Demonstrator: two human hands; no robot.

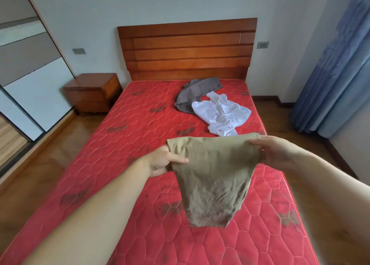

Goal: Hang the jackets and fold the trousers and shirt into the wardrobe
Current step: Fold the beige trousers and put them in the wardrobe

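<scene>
Both hands — left hand (163, 160) and right hand (278, 150) — pinch the khaki trousers (214, 176) by their top edge above the red mattress (124, 136).

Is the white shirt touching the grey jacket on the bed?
Touching. In the head view, the white shirt lies against the grey jacket and overlaps its lower edge, with no red mattress visible between them.

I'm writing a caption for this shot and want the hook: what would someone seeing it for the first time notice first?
First, the tan trousers held up in mid-frame over the bed, gripped at their top edge by the left hand and the right hand. Next, the bright red mattress filling the middle. Near the wooden headboard, a grey jacket and a white shirt lie crumpled, side by side.
</scene>
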